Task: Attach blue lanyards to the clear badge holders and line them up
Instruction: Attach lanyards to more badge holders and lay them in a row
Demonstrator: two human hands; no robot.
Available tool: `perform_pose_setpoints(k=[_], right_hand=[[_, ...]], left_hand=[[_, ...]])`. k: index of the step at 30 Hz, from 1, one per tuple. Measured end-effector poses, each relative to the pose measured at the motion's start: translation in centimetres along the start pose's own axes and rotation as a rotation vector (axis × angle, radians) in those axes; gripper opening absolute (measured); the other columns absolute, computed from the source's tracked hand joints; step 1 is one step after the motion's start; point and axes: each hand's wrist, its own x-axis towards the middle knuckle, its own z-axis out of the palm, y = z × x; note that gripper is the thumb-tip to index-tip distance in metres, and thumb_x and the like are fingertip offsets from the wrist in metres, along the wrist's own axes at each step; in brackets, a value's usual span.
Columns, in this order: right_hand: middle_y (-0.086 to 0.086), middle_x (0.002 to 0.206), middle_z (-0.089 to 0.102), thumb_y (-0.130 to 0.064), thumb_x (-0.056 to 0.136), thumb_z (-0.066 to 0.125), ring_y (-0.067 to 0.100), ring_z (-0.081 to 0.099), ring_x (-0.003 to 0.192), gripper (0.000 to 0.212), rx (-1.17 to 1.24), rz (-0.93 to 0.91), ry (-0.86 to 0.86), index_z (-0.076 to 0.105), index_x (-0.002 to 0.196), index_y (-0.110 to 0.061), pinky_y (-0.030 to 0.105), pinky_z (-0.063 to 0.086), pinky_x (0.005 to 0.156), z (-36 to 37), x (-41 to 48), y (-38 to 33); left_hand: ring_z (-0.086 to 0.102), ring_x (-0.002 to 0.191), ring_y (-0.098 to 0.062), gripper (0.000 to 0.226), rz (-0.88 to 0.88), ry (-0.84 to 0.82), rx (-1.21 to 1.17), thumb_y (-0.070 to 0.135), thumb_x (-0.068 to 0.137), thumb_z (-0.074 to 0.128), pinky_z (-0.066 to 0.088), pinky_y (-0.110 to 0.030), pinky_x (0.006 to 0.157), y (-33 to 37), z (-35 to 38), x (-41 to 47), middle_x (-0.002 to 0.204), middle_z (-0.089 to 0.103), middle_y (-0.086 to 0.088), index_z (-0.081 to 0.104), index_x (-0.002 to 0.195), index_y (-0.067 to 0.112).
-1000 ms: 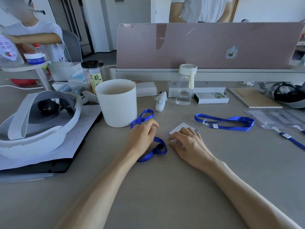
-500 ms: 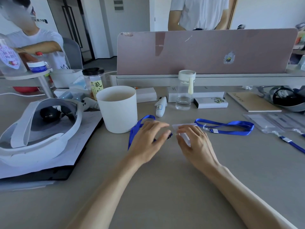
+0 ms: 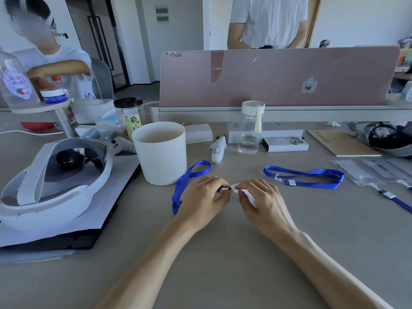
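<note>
The grey desk [image 3: 223, 253] carries everything. My hands meet above its middle, just in front of the white tub [image 3: 162, 155], while a second lanyard [image 3: 305, 177] and spare holders [image 3: 353, 170] lie well apart to my right. The blue lanyard [image 3: 189, 175] I am fitting trails from under my left hand [image 3: 200, 200] in a loose loop toward the tub. It is soft, flat ribbon, almost weightless, and I expect it to flop and twist wherever it is left, so holding the strap itself gains me nothing. My right hand [image 3: 262, 202] has its fingers curled round the clear badge holder [image 3: 249, 195], pinching it near one edge. The sleeve looks like thin, bendy plastic, light and slick, likely to buckle if squeezed in the middle, so I judge the stiffer strip beside the slot the right place to hold. Smallest is the dark clip [image 3: 224, 188] at the lanyard's end, pinched between my left thumb and fingertips and nearly touching the holder. It seems the only rigid part, so I grip there and steer it at the slot.
</note>
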Motion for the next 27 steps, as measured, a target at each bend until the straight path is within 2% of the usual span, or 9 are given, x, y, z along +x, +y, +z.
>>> perform_pose_setpoints(k=[3, 6, 8, 10, 13, 17, 22, 24, 27], right_hand=[[-0.009, 0.097, 0.066, -0.031, 0.085, 0.056, 0.016, 0.060, 0.091, 0.020, -0.016, -0.003, 0.066, 0.069, 0.095, -0.019, 0.031, 0.043, 0.083, -0.2, 0.1, -0.3], [-0.003, 0.110, 0.062, -0.021, 0.081, 0.064, 0.018, 0.054, 0.103, 0.023, -0.053, -0.030, 0.183, 0.068, 0.103, -0.016, 0.033, 0.039, 0.091, -0.5, 0.3, -0.5], [0.002, 0.118, 0.058, -0.013, 0.078, 0.067, 0.021, 0.051, 0.109, 0.032, -0.046, -0.028, 0.218, 0.066, 0.110, -0.015, 0.032, 0.035, 0.096, -0.7, 0.3, -0.6], [0.006, 0.122, 0.056, -0.008, 0.077, 0.067, 0.024, 0.050, 0.110, 0.042, -0.009, -0.014, 0.223, 0.061, 0.119, -0.014, 0.034, 0.037, 0.096, -0.8, 0.3, -0.7], [0.004, 0.113, 0.057, -0.008, 0.077, 0.066, 0.024, 0.052, 0.102, 0.037, 0.002, -0.014, 0.229, 0.063, 0.113, -0.014, 0.034, 0.040, 0.088, -1.0, 0.4, -0.6], [-0.005, 0.091, 0.061, -0.015, 0.079, 0.065, 0.018, 0.059, 0.082, 0.012, 0.086, 0.019, 0.175, 0.066, 0.091, -0.016, 0.035, 0.047, 0.072, -0.4, 0.1, -0.7], [-0.017, 0.091, 0.062, -0.030, 0.083, 0.069, 0.009, 0.063, 0.085, 0.011, 0.233, 0.131, 0.122, 0.065, 0.090, -0.021, 0.034, 0.053, 0.070, -0.5, 0.1, -1.4], [-0.017, 0.087, 0.063, -0.035, 0.081, 0.073, 0.010, 0.062, 0.080, 0.016, 0.247, 0.173, 0.118, 0.064, 0.087, -0.023, 0.033, 0.052, 0.067, -0.7, 0.2, -1.5], [-0.015, 0.084, 0.063, -0.038, 0.080, 0.072, 0.011, 0.063, 0.079, 0.018, 0.232, 0.189, 0.114, 0.065, 0.086, -0.023, 0.035, 0.053, 0.068, -0.7, 0.2, -1.5]], left_hand=[[0.053, 0.072, -0.002, 0.010, -0.202, -0.027, -0.190, 0.027, 0.090, 0.059, 0.040, -0.015, 0.064, 0.2, -0.3, 0.2, 0.077, 0.061, 0.014, 0.066, 0.091, 0.021], [0.041, 0.055, -0.002, 0.010, -0.388, 0.026, -0.399, 0.023, 0.091, 0.058, 0.034, -0.012, 0.055, 0.9, -0.6, 0.5, 0.064, 0.050, 0.015, 0.064, 0.085, 0.018], [0.038, 0.057, -0.004, 0.012, -0.457, 0.063, -0.550, 0.023, 0.090, 0.059, 0.034, -0.013, 0.057, 1.2, -0.9, 0.6, 0.067, 0.050, 0.005, 0.065, 0.082, 0.017], [0.048, 0.067, -0.009, 0.012, -0.496, 0.088, -0.662, 0.026, 0.087, 0.058, 0.040, -0.022, 0.065, 1.2, -1.1, 0.8, 0.078, 0.062, -0.004, 0.066, 0.079, 0.023], [0.055, 0.076, -0.010, 0.018, -0.568, 0.122, -0.747, 0.021, 0.090, 0.057, 0.046, -0.030, 0.068, 1.3, -1.1, 0.8, 0.094, 0.069, -0.006, 0.069, 0.079, 0.028], [0.060, 0.074, -0.010, 0.013, -0.518, 0.110, -0.768, 0.010, 0.091, 0.057, 0.046, -0.028, 0.063, 1.7, -1.4, 0.7, 0.088, 0.072, 0.004, 0.069, 0.086, 0.015], [0.061, 0.074, -0.020, 0.017, -0.436, 0.067, -0.747, 0.006, 0.086, 0.064, 0.049, -0.029, 0.064, 2.1, -1.2, 0.5, 0.076, 0.068, 0.006, 0.071, 0.084, 0.021], [0.059, 0.069, -0.018, 0.014, -0.441, 0.044, -0.742, 0.007, 0.084, 0.067, 0.051, -0.031, 0.065, 2.1, -1.2, 0.5, 0.069, 0.065, 0.010, 0.071, 0.085, 0.020], [0.062, 0.074, -0.029, 0.011, -0.440, 0.020, -0.740, 0.011, 0.083, 0.070, 0.053, -0.039, 0.070, 2.0, -1.1, 0.4, 0.075, 0.067, -0.008, 0.071, 0.088, 0.021]])
